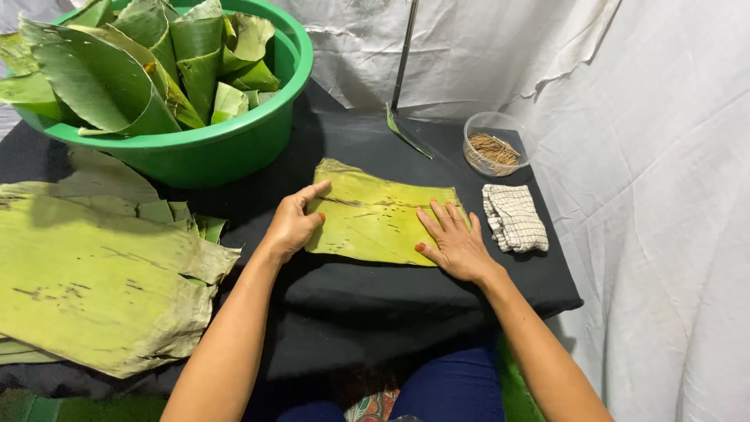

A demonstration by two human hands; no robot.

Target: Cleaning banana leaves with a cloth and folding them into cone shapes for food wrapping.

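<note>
1 banana leaf piece (pixel 379 223): lying flat near the middle of the black-covered worktop (pixel 351 297), yellow-green, roughly rectangular, with dark streaks and a ragged upper left corner.

Left hand (pixel 293 223): resting at the leaf piece's left edge, thumb lying on top of the leaf, fingers curling at the edge; the grip is loose, and whether the fingers are tucking under the edge cannot be told.

Right hand (pixel 453 242): pressing palm-down on the leaf piece's right part, fingers spread flat and pointing away from the person; the grip is fully open, clasping nothing.

1 green basin (pixel 226 144): standing at the worktop's far left, holding many rolled and folded leaves (pixel 125 70).

1 stack of large leaves (pixel 94 273): lying on the left side of the worktop, well apart from the leaf piece, edges torn.

1 checked cloth (pixel 514 219): lying folded just beside the leaf piece's right end.

1 clear bowl (pixel 494 143): standing behind the cloth, holding thin brown sticks (pixel 492 150).

1 narrow leaf strip (pixel 406 134): lying at the far side, between basin and bowl.

White sheet (pixel 664 195): hanging behind and to the right.
</note>
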